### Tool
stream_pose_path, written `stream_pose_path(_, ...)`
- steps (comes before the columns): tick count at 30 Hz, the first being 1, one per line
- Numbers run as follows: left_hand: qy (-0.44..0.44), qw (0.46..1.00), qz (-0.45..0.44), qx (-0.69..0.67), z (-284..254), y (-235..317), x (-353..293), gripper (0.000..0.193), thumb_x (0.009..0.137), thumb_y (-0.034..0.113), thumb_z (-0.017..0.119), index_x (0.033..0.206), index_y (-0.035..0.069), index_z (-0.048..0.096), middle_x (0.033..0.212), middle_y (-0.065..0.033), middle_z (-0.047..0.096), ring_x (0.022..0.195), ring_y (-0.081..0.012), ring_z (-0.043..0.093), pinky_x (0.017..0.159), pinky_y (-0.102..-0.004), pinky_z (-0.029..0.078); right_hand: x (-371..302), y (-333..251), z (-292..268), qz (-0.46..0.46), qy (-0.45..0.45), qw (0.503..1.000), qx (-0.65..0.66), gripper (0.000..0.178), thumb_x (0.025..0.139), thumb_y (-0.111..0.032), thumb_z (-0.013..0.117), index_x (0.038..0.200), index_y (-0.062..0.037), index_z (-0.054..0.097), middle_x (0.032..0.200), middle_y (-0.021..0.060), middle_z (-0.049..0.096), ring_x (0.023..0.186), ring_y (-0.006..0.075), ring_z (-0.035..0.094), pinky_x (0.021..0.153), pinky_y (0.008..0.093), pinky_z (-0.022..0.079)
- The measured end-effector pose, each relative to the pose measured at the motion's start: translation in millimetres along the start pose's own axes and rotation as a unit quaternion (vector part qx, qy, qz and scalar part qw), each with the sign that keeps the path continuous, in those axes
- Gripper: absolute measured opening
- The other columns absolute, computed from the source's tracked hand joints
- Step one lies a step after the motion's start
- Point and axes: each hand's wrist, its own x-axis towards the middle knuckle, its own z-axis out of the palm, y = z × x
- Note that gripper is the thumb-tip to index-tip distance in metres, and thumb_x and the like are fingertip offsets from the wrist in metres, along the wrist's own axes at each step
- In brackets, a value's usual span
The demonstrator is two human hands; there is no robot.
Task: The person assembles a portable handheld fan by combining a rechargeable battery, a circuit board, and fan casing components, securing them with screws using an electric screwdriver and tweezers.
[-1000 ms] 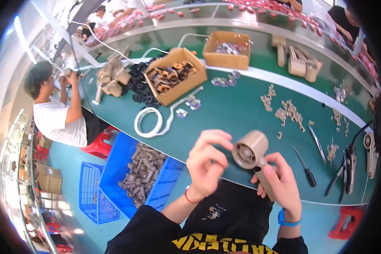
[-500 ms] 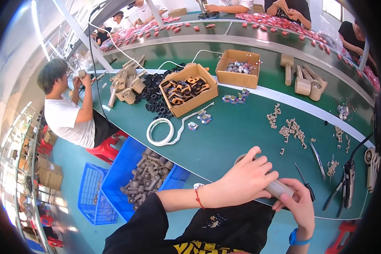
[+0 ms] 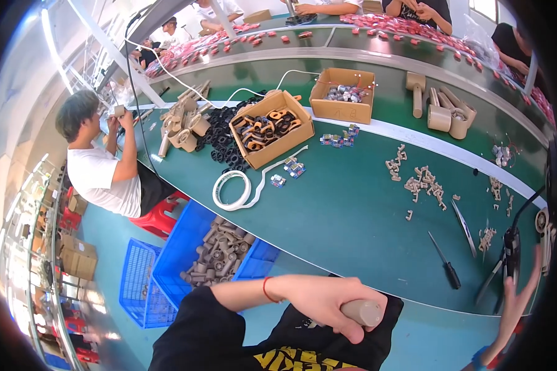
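Note:
Close to my body, below the table's front edge, my left hand (image 3: 322, 302) is wrapped round a beige plastic handle-like piece (image 3: 364, 313). Its rounded end points toward me, and the rest is hidden by the hand. At the far right, my right hand (image 3: 518, 294) has its fingers stretched out and spread, with nothing in them. Beside those fingers is a black corded tool (image 3: 510, 247) at the table's right side; whether they touch it I cannot tell. A black-handled screwdriver (image 3: 450, 272) and tweezers (image 3: 464, 229) lie to the left of that hand.
Small beige clips (image 3: 424, 183) are scattered on the green table (image 3: 353, 222). Farther back stand a carton of black and orange rings (image 3: 272, 159) and a carton of small motors (image 3: 341, 112). A blue bin (image 3: 173, 263) holds beige parts at left, near a seated co-worker (image 3: 102, 167).
My right hand has let go of the beige piece and moved right toward the black corded tool. My left hand has drawn the piece down toward me, turning its end upward.

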Motion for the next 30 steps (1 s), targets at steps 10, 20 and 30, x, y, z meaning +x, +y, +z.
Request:
stream_pose_path(10,0.136,0.983,0.109,-0.055,42.3,-27.2,1.0,0.018,0.083,0.017,0.068,0.085,0.005,0.054,0.069,-0.0025,0.055,0.059,-0.0130,0.052,0.055,-0.0274,0.039,51.9,135.8,-54.5,0.268,-0.136,0.925,0.232,0.061,0.087,-0.020,0.070,0.138,0.0011,0.044,0.129,0.0173,0.050,0.121,0.0263,0.048,0.104,0.0342,0.035)
stream_pose_path(20,0.275,0.958,0.069,0.039,42.1,-30.0,8.2,0.011,0.083,0.012,0.064,0.080,0.003,0.058,0.065,-0.0017,0.055,0.059,-0.0093,0.050,0.055,-0.0250,0.041,18.6,-113.2,29.9,0.140,-0.270,0.662,0.685,0.069,0.101,-0.047,0.034,0.149,0.0003,0.017,0.065,0.0028,0.039,0.044,0.0087,0.037,0.037,0.0221,0.033)
stream_pose_path(30,0.327,0.937,0.017,0.120,57.3,-54.2,15.3,0.019,0.082,0.014,0.072,0.079,0.005,0.056,0.060,-0.0029,0.055,0.052,-0.0117,0.052,0.050,-0.0249,0.040,-11.5,-183.7,84.9,0.081,-0.220,0.387,0.892,0.048,0.096,-0.043,0.051,0.129,-0.0115,0.039,0.070,0.0025,0.056,0.056,0.0133,0.057,0.054,0.0260,0.049)
